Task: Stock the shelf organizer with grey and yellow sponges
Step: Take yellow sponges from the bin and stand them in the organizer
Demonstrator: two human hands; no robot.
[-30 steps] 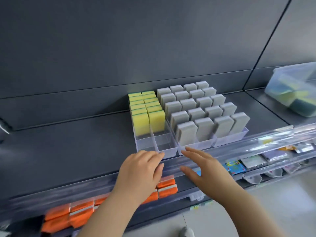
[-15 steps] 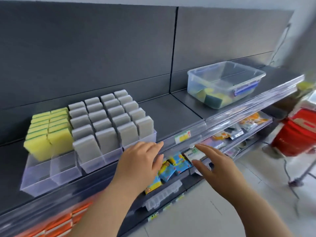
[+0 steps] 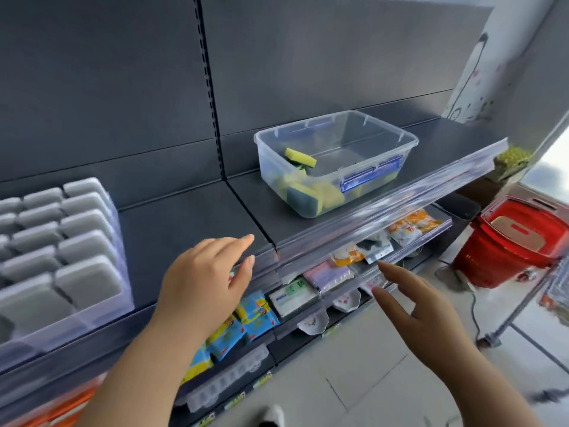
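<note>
Left hand (image 3: 203, 282) relaxed, perhaps touching the shelf edge (image 3: 338, 234); right hand (image 3: 421, 312) spread (fingers (image 3: 397, 274) straight).

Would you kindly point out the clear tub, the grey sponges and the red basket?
clear tub (image 3: 357, 180), head view, blue front latch
grey sponges (image 3: 89, 282), head view, nearest right sponge
red basket (image 3: 505, 254), head view, side wall

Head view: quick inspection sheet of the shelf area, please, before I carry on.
Surface: dark shelf with a clear front strip.
Job's things: organizer at left, grey sponges upright in rows; tub at right holds yellow sponges.
Clutter: nothing seen on this shelf.
Hands: left hand open at the shelf's front edge; right hand open, lower, holds nothing.
Cables: dark cord on the floor at right.
Surroundings: packets on lower shelf; red basket at right.
</note>
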